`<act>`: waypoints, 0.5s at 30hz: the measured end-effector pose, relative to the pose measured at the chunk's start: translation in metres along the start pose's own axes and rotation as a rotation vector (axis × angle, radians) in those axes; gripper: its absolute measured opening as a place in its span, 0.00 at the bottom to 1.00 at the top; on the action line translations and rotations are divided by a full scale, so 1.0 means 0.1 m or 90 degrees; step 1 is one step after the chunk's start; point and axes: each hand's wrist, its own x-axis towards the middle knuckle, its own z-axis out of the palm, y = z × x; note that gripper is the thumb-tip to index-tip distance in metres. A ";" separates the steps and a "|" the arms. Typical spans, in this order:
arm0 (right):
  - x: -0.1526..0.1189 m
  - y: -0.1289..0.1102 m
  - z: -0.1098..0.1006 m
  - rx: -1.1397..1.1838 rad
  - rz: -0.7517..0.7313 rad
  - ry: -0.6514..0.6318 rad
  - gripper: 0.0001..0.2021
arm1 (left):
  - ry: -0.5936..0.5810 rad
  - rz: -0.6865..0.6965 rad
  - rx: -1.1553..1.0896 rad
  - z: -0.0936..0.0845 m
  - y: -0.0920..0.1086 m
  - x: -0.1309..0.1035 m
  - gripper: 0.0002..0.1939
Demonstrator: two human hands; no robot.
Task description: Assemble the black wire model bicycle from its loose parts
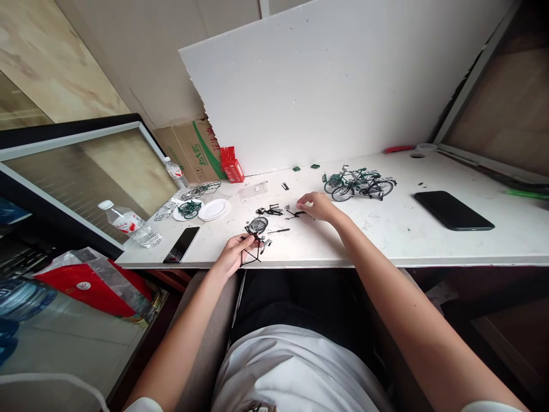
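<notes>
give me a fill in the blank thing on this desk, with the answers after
The partly built model bicycle is in the person's ____ hand.
The small box beside the cardboard carton is mostly ____ in colour.
The standing model bicycles are to the ____ of the right hand.
The water bottle nearest the phone has a ____ cap.

Missing words: left; red; right; white.

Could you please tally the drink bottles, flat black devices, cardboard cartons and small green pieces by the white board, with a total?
Drink bottles: 2
Flat black devices: 2
Cardboard carton: 1
Small green pieces: 2
Total: 7
</notes>
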 end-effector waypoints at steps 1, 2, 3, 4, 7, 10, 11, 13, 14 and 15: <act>0.00 -0.02 0.04 -0.016 -0.020 0.013 0.12 | 0.003 0.003 -0.001 0.00 0.00 0.00 0.18; 0.00 -0.04 0.09 -0.035 -0.038 0.032 0.11 | 0.006 0.007 -0.003 0.00 -0.01 0.00 0.18; 0.00 -0.07 0.15 -0.052 -0.054 0.052 0.11 | 0.008 0.011 -0.006 -0.01 -0.01 0.00 0.18; -0.01 -0.11 0.21 -0.066 -0.071 0.064 0.11 | 0.007 0.014 -0.008 -0.01 -0.02 -0.01 0.18; -0.06 -0.25 0.41 -0.079 -0.132 0.070 0.11 | 0.001 0.020 -0.012 -0.01 -0.03 -0.02 0.17; -0.15 -0.42 0.61 -0.089 -0.211 0.049 0.13 | 0.002 0.028 -0.019 -0.01 -0.03 -0.03 0.18; -0.19 -0.47 0.67 -0.097 -0.247 0.028 0.15 | 0.004 0.030 -0.024 -0.01 -0.03 -0.04 0.18; -0.26 -0.55 0.79 -0.103 -0.310 0.001 0.20 | 0.008 0.033 -0.036 0.00 -0.02 -0.04 0.18; -0.28 -0.58 0.84 -0.104 -0.331 -0.006 0.22 | 0.008 0.033 -0.039 0.00 -0.02 -0.04 0.17; -0.30 -0.59 0.89 -0.103 -0.351 -0.011 0.23 | 0.007 0.032 -0.039 0.01 -0.02 -0.03 0.17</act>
